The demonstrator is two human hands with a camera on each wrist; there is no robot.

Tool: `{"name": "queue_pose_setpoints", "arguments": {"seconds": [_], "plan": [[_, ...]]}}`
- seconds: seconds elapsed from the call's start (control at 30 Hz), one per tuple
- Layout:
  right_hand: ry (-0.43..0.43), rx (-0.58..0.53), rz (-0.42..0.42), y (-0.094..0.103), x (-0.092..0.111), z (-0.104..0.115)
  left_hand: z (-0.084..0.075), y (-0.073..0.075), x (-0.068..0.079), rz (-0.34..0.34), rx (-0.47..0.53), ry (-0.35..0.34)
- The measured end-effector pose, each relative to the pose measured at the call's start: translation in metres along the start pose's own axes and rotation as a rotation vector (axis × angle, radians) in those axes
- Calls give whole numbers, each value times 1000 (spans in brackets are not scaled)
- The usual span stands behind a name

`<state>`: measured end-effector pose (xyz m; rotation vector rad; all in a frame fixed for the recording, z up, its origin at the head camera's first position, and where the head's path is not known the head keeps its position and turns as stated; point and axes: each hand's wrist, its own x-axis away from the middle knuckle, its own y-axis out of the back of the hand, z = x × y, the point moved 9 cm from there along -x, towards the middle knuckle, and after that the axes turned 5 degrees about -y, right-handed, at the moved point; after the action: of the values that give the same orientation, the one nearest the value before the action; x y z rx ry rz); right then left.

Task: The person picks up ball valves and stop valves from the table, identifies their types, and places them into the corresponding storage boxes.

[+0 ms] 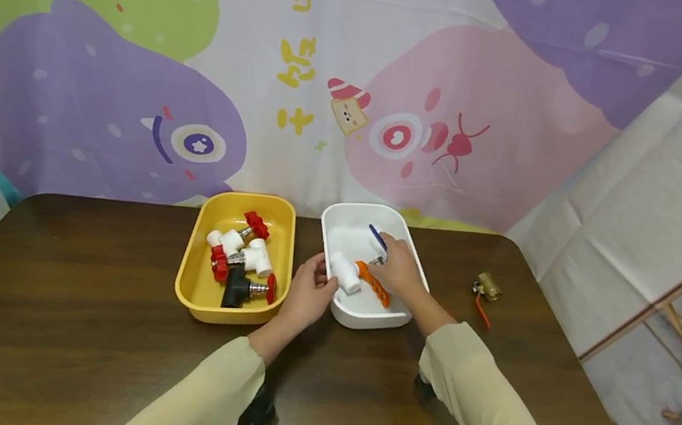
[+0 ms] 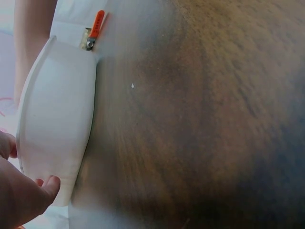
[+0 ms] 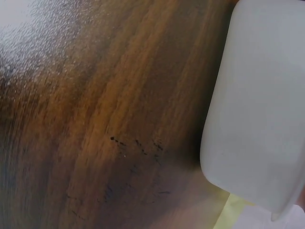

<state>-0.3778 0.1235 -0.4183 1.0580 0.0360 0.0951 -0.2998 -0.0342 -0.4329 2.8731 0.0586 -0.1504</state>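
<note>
A white plastic basin [image 1: 372, 321] stands on the table, and both hands are at it. The left hand [image 1: 307, 294] grips its left rim; in the left wrist view the left thumb [image 2: 51, 186] lies against the outer wall. Reaching inside from the right, the right hand [image 1: 400, 271] holds a valve with a blue lever [image 1: 378, 237], its body mostly covered by the fingers. Below that hand lie an orange lever handle [image 1: 377, 288] and a white pipe fitting [image 1: 346, 272]. The right wrist view shows the basin's outer wall [image 3: 257, 105], with the fingers out of sight.
Left of the white basin stands a yellow basin [image 1: 187, 281] with several red-handled valves, including a black-bodied one [image 1: 236, 288]. A brass valve [image 1: 488, 287] with a red-orange lever lies on the brown table [image 1: 87, 351] at right. Printed curtains [image 1: 302, 123] hang behind.
</note>
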Motion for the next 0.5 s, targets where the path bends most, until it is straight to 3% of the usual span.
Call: {"name": "queue_pose_setpoints", "arguments": {"seconds": [0.5], "plan": [[-21,49,20,-4,-1,-1,-1,0,1,0,2,5]]}}
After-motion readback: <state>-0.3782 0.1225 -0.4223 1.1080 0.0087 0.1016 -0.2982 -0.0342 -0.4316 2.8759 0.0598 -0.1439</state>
